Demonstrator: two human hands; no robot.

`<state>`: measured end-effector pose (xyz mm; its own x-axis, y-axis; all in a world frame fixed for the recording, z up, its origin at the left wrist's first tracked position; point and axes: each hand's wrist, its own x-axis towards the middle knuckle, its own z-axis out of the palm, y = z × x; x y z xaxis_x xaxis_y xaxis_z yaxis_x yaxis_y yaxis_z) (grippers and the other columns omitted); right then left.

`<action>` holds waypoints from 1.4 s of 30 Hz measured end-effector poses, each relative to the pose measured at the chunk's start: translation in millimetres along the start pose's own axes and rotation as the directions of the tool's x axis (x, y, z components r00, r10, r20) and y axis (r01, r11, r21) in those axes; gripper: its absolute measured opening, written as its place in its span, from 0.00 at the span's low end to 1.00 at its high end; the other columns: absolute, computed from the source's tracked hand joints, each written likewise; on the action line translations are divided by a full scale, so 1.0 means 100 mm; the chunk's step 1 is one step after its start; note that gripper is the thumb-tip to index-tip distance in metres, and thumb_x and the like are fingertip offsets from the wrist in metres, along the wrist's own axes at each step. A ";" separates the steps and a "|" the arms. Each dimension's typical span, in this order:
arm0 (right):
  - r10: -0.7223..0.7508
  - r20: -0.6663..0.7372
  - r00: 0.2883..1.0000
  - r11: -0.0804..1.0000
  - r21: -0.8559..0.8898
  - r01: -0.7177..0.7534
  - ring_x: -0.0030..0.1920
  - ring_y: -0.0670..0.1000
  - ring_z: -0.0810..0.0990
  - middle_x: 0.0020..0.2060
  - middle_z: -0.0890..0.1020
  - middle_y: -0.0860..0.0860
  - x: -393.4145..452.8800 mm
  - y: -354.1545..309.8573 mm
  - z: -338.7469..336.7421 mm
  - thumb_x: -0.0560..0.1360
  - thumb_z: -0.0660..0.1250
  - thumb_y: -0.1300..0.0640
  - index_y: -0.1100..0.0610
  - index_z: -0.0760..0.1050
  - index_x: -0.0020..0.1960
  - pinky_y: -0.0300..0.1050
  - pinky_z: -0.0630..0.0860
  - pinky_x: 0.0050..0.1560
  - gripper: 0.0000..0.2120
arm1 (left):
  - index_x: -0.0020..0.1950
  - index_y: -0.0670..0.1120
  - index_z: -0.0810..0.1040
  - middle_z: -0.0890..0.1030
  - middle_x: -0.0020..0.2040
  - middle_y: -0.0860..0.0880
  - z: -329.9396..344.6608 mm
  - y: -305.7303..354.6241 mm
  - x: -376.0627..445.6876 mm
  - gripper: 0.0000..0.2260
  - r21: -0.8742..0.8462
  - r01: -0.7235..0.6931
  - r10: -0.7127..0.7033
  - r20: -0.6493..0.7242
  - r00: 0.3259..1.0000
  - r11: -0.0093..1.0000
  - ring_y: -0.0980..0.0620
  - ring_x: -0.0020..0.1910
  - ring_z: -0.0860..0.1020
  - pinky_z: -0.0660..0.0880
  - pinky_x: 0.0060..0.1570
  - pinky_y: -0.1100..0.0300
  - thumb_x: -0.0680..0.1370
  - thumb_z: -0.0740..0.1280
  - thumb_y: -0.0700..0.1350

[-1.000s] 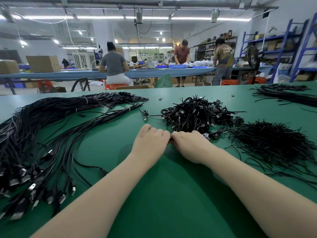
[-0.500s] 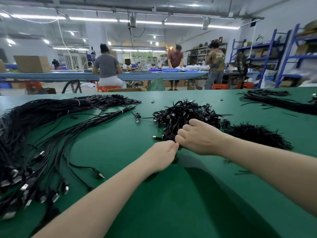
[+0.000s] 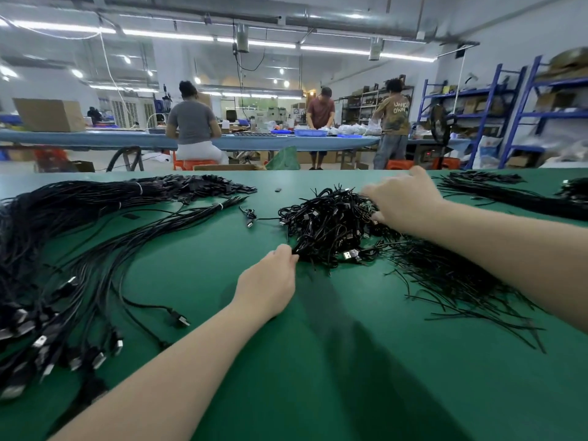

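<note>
Mid-table (image 3: pixel 318 361), the left hand (image 3: pixel 267 281) pinches the cable pile (image 3: pixel 324 224) on its near side; the right hand (image 3: pixel 404 198) reaches spread-fingered over its far side.

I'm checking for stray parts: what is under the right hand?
The right hand reaches over the right edge of the tangled cable pile; black cables and metal plugs show around it. Whatever lies directly beneath the palm is covered.

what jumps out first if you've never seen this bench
A tangled pile of short black cables sits mid-way across the green table. The left hand pinches its near edge, and the right hand, blurred, spreads over its far side. Long cable bundles fan across the left.
</note>
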<state>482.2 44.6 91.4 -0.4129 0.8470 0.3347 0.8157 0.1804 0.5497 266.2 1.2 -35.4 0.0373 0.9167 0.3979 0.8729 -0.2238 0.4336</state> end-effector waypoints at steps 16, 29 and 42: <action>-0.025 0.669 0.743 0.797 0.462 -0.388 0.45 0.50 0.80 0.47 0.82 0.49 -0.09 0.14 0.76 0.69 0.75 0.45 0.49 0.81 0.45 0.42 0.76 0.39 0.10 | 0.37 0.47 0.59 0.69 0.34 0.48 0.01 -0.11 0.19 0.17 -0.217 0.109 -0.113 -0.005 0.994 0.970 0.49 0.31 0.66 0.60 0.32 0.53 0.84 0.50 0.51; 0.174 -0.177 0.969 0.288 0.950 0.122 0.36 0.42 0.82 0.37 0.82 0.45 -0.04 -0.78 0.29 0.75 0.70 0.55 0.51 0.76 0.43 0.37 0.79 0.41 0.03 | 0.38 0.48 0.62 0.71 0.36 0.50 0.05 -0.15 0.27 0.16 -0.231 0.105 -0.085 0.094 0.992 0.967 0.43 0.40 0.72 0.70 0.44 0.50 0.82 0.50 0.55; 0.325 -0.293 0.899 0.187 0.952 0.242 0.36 0.39 0.78 0.35 0.80 0.42 -0.04 -1.30 0.39 0.73 0.71 0.61 0.56 0.78 0.43 0.29 0.72 0.39 0.02 | 0.50 0.48 0.62 0.72 0.41 0.49 0.10 -0.16 0.27 0.07 0.041 -0.010 0.007 0.074 0.997 0.999 0.42 0.40 0.74 0.70 0.38 0.51 0.83 0.52 0.50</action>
<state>394.2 37.1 -11.7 -0.2248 0.6741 0.7036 0.4380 0.7149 -0.5450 258.6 32.5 -39.7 0.0793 0.9371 0.3399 0.8914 -0.2193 0.3966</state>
